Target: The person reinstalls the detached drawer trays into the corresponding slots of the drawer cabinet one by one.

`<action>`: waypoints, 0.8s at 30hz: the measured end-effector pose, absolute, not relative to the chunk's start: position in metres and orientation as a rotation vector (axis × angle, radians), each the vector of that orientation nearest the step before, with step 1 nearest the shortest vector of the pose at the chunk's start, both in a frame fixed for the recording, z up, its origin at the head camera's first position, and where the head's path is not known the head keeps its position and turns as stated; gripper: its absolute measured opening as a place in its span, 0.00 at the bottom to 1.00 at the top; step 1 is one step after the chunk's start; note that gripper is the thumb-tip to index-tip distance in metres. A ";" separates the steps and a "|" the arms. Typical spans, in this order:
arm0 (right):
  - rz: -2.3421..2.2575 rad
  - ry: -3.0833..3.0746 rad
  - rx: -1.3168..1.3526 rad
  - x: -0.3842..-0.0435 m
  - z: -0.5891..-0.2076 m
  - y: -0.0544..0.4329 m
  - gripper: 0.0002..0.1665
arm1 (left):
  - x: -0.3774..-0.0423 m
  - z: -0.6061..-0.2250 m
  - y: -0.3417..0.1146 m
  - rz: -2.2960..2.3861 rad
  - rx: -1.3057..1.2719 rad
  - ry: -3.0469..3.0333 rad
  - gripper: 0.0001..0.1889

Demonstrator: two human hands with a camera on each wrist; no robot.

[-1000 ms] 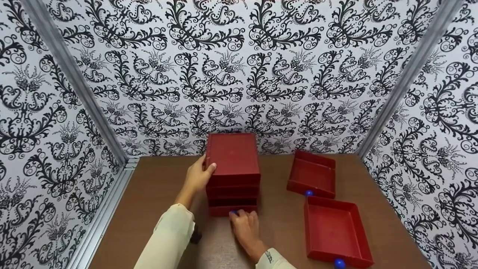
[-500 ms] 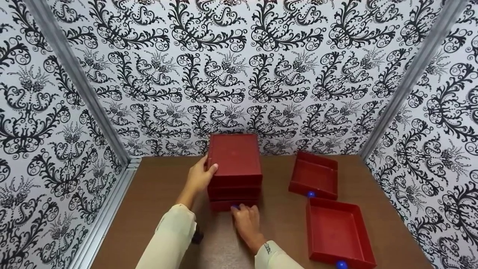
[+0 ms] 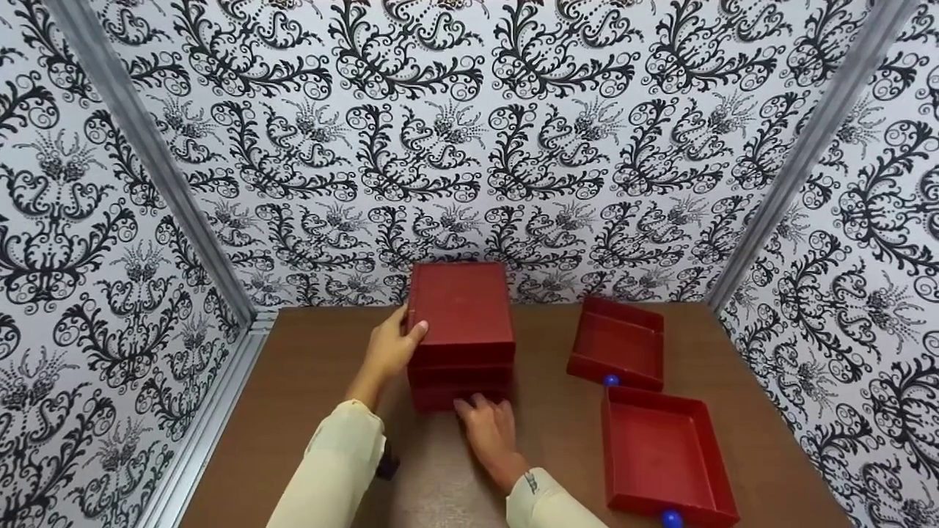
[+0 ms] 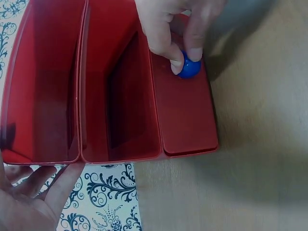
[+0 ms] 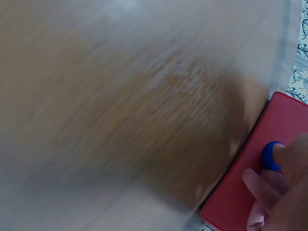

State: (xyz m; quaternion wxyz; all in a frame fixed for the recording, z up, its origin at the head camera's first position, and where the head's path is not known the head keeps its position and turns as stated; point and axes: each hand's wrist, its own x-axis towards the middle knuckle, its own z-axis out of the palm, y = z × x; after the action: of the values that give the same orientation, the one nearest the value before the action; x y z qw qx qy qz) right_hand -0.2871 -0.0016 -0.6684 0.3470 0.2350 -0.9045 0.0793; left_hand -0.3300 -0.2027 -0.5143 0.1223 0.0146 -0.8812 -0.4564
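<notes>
Down low at a red cabinet [image 3: 462, 304], a person's right hand [image 3: 488, 433] pinches the blue knob [image 4: 190, 68] of the bottom drawer [image 4: 185, 115], which sits in the lowest bay beneath 2 hollow bays [image 4: 127, 96]. The left hand [image 3: 392, 348] rests against the cabinet's left side, fingers stretched out and thumb over the top edge. To the right, apart from the cabinet, 2 more red drawers lie on the brown surface [image 3: 315, 348]: the far drawer [image 3: 620, 343] and, just in front, the near drawer [image 3: 664, 455], both with knobs facing the person.
</notes>
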 end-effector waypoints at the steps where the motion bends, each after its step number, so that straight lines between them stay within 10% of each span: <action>1: 0.218 -2.376 0.627 -0.286 -0.669 0.000 0.16 | -0.330 -0.514 -0.203 -1.338 0.045 -2.568 0.30; 24: 0.485 -2.619 0.616 -0.246 -0.592 0.198 0.37 | -0.330 -0.516 -0.202 -1.334 0.041 -2.550 0.32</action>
State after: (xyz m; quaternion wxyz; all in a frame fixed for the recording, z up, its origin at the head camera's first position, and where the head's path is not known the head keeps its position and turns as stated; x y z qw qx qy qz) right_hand -0.2461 0.1979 -0.5919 0.2024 0.2207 -0.9382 0.1738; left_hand -0.3305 -0.2019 -0.5161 0.1314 0.0141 -0.8783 -0.4595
